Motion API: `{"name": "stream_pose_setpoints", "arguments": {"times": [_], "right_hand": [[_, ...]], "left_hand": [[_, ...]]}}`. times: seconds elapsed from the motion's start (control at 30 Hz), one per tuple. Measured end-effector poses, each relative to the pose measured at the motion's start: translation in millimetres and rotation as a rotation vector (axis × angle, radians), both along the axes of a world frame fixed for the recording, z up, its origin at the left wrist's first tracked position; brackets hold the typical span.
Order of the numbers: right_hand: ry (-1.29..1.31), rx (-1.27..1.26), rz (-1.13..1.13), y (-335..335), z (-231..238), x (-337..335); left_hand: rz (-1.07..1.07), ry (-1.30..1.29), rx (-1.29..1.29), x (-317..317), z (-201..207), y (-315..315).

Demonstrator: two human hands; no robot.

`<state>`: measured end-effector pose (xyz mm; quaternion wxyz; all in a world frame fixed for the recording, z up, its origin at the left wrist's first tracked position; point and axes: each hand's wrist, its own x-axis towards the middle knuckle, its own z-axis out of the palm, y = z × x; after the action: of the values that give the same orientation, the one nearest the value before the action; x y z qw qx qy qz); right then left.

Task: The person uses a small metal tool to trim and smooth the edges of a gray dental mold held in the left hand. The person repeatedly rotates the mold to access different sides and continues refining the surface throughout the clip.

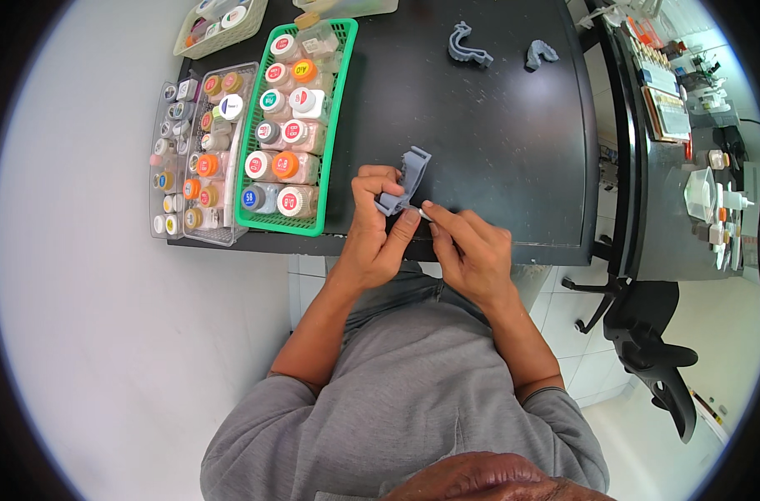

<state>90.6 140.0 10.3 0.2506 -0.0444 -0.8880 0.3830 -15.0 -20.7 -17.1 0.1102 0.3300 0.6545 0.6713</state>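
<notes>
Over the near edge of the black table (480, 150), my left hand (373, 234) grips a grey dental model (411, 173), thumb toward me and fingers curled around its left side. My right hand (484, 255) meets it from the right, index finger and thumb close together at a small white piece (424, 215) by my left thumb. That piece is too small to name, and the fingers partly cover it. Farther back on the table lie two more grey dental models, a curved arch (456, 50) and a smaller one (539, 53).
Left of my hands stands a green basket (333, 125) of capped bottles. Beside it are clear trays (239, 142) of smaller bottles and a cream basket (215, 39). A clear container (359, 7) sits at the back. To the right are a side bench (659, 242) and a black chair (647, 326).
</notes>
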Motion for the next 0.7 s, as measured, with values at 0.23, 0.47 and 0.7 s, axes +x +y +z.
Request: {"name": "stream_pose_setpoints", "arguments": {"times": [0.23,0.47,0.7], "right_hand": [[0.018,0.009,-0.017,-1.0,-2.7,0.7],[-0.003,0.034,-0.04,-5.0,-2.9,3.8],[0.0,0.047,-0.047,-4.9,-5.7,5.9]], "left_hand": [[-0.007,-0.045,-0.022,-0.5,3.0,-1.6],[-0.033,-0.11,0.014,0.9,4.4,0.1],[-0.038,-0.046,-0.052,0.2,6.1,0.2]]}}
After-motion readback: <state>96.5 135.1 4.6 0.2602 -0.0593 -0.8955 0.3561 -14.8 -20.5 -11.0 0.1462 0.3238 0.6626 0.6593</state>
